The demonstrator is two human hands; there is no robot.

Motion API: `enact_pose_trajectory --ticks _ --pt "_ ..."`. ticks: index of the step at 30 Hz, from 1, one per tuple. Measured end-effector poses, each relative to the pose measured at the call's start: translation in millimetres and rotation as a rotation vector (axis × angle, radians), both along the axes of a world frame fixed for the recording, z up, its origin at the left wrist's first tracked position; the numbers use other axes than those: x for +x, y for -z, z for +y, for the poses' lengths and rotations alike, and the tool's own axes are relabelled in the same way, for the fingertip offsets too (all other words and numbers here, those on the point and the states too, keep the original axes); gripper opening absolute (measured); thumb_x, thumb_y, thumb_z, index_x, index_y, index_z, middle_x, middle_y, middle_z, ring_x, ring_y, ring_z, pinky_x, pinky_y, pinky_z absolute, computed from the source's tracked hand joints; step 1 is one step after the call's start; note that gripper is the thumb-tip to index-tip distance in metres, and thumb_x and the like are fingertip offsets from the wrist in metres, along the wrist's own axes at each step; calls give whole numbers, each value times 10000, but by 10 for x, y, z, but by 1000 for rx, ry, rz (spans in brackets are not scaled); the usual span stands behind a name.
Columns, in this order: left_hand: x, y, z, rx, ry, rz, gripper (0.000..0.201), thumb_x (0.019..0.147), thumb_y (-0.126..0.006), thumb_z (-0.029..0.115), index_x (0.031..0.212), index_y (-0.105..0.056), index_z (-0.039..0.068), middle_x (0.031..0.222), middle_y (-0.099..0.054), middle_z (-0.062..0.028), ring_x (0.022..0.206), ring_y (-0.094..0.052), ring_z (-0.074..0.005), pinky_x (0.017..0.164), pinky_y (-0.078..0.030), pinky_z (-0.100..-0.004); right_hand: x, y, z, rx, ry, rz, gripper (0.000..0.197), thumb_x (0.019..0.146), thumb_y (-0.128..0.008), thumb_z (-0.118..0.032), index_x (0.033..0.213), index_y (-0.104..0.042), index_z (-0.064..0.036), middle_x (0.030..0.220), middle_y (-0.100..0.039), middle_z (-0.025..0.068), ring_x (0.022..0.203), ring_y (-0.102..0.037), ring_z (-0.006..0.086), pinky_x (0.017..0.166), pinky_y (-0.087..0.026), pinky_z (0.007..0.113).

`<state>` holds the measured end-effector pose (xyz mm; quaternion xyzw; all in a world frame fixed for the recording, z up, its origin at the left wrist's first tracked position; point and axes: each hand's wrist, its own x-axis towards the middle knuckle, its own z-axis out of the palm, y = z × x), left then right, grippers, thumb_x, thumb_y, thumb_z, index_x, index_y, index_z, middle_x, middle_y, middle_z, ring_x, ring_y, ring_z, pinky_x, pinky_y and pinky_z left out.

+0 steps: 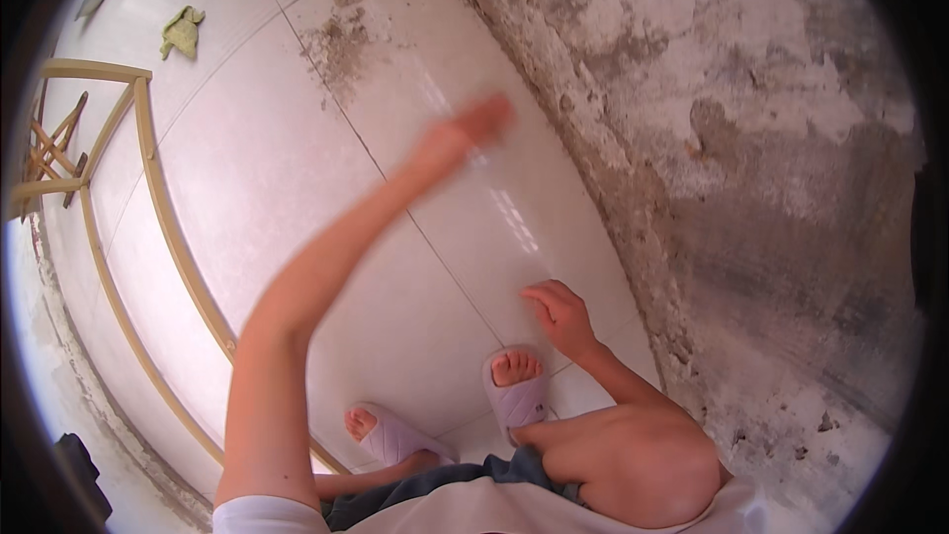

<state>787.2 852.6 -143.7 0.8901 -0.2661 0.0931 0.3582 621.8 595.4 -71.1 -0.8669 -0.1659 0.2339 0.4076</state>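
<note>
The person's left hand [484, 124] was stretched out over the pale tiled floor [297, 168], just short of the foot of the peeling wall [751, 198]. It was so blurred that one could not tell whether its fingers were spread or folded, or whether anything lay in its grasp. The right hand [563, 316] hung nearer the person's body, also near the wall's foot and on the floor side of it. Its fingers bent loosely; nothing could be seen in them, but how tightly they were drawn together was not clear.

A patch of crumbly grey-brown debris [341, 49] lay on the floor, farther from the wall than the left hand and higher up along it. It was outside either hand's reach of touch, well apart from the right hand and nearer to the left.

Farther out from the wall, beyond the debris, a crumpled yellow-green cloth [182, 35] lay on the tiles. A light wooden frame [145, 124] stood on the side of the floor away from the wall. Two pale lavender slippers [390, 435] were on the person's feet, the right one closer to the wall than the left.
</note>
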Motion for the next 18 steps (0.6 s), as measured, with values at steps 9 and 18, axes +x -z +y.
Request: enact_pose_trajectory --ticks 9,18 --pt "630 242 -209 314 249 -409 318 775 -522 48 1080 -595 102 1199 -539 -19 1098 -514 -126 972 -402 -248 681 552 -1 -39 -374 -471 284 754 -532 13 1028 -578 -42 1153 -507 78 1093 -477 266 898 -431 352" --pt "973 -951 993 482 -218 -188 245 775 -504 55 1018 -520 34 1115 -523 -59 1068 -496 -214 787 -482 -288 573 766 -50 17 -542 -629 326 785 -529 -14 1108 -545 -61 1220 -465 64 1162 -423 233 933 -414 347"
